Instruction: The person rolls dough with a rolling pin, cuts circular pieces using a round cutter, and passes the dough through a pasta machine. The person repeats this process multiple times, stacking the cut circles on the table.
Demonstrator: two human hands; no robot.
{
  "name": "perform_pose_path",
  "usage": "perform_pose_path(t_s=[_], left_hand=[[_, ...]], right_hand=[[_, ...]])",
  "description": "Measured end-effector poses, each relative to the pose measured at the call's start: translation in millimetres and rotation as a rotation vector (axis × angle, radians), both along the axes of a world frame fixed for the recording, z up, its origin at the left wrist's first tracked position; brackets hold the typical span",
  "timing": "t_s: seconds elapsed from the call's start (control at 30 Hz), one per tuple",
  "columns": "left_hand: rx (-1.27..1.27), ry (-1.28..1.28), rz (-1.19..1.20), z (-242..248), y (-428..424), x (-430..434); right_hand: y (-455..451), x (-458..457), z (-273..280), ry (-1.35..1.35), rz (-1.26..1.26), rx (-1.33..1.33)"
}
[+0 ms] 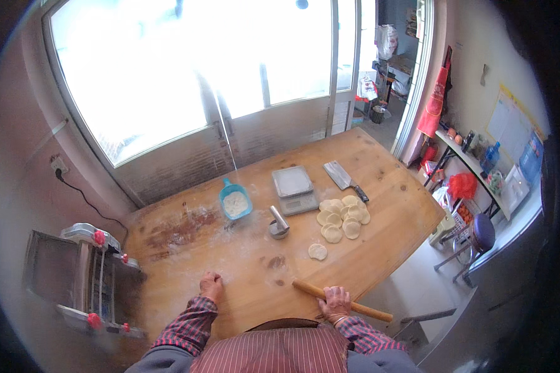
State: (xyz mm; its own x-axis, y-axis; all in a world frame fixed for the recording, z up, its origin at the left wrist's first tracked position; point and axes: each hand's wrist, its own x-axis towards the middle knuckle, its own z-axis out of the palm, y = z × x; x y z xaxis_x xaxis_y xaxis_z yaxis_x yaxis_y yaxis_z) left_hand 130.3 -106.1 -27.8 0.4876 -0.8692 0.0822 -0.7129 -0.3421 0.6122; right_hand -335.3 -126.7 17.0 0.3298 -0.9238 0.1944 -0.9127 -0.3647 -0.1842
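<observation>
My right hand (335,304) is closed around the middle of a wooden rolling pin (373,313), which lies slanted at the near edge of the wooden table (233,265). My left hand (211,286) rests on the tabletop with its fingers curled; whether anything is inside them cannot be told. One flat round of dough (318,252) lies alone beyond the rolling pin. Behind it, several thin dough rounds (343,214) overlap in a pile. A metal press with an upright handle (279,224) stands left of the pile. Farther left is a blue scoop (235,200) holding white flour.
A digital scale (295,190) and a cleaver (344,180) lie towards the far side. At the left end stands a metal roller machine (91,279) with red knobs. Glazed doors border the table's far edge. A round stool (482,233) stands off to the right.
</observation>
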Motion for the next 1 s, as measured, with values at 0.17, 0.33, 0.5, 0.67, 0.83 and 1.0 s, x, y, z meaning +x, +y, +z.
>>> perform_pose_path(t_s=[0.17, 0.33, 0.5, 0.67, 0.83, 1.0], left_hand=[[-0.012, 0.049, 0.119, 0, 2, -6], [0.193, 0.008, 0.042, 2, -6, 14], [0.222, -0.356, -0.141, -14, -14, 15], [-0.063, -0.289, -0.122, -6, 0, 3], [-0.024, -0.084, -0.045, 3, -2, 3], [-0.031, -0.209, -0.137, -6, -15, 0]], right_hand=[[0, 0, -4, -0.026, -0.005, -0.051], [0, 2, -6, -0.015, -0.038, -0.048], [1, 4, -2, -0.028, -0.050, -0.032], [2, 5, 1, -0.071, -0.047, -0.019], [2, 5, -1, -0.053, -0.061, 0.006], [3, 5, 0, -0.036, -0.071, -0.010]])
